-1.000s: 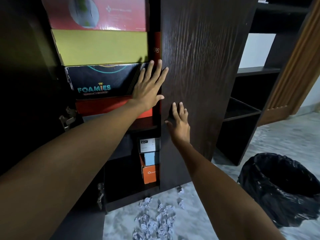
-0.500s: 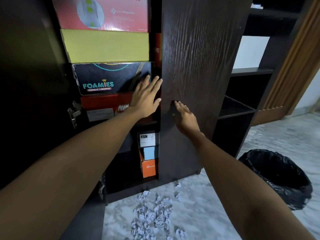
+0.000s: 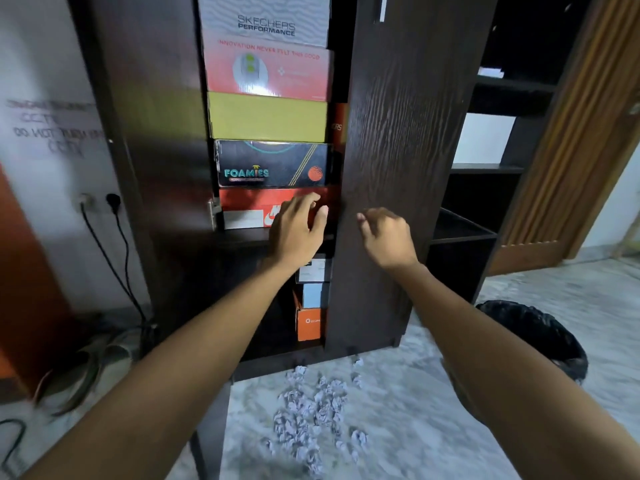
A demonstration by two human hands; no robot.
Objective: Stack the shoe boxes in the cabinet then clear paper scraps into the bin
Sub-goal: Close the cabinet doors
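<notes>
Several shoe boxes stand stacked in the dark cabinet (image 3: pixel 408 133): a grey Skechers box (image 3: pixel 266 22) on top, then a red one (image 3: pixel 266 72), a yellow one (image 3: pixel 266 116), a black Foamies box (image 3: pixel 270 164) and a red Nike box (image 3: pixel 249 206) at the bottom. My left hand (image 3: pixel 298 230) hovers in front of the Nike box with loosely curled fingers and holds nothing. My right hand (image 3: pixel 388 237) is just off the closed cabinet door, fingers loosely curled, also without anything in it. Crumpled paper scraps (image 3: pixel 311 407) lie on the floor below. A black-lined bin (image 3: pixel 540 334) stands at the right.
Small white, blue and orange boxes (image 3: pixel 308 323) sit on the lower shelf. The left cabinet door (image 3: pixel 152 133) stands open. Cables (image 3: pixel 114 258) hang from wall sockets at the left, with sandals (image 3: pixel 86 368) on the floor. Open dark shelves (image 3: pixel 464 230) and a wooden door (image 3: pixel 571 168) are at the right.
Both hands have drawn back and dropped lower; the left left the Foamies box, the right came off the door, and their fingers have curled. The view has pulled back.
</notes>
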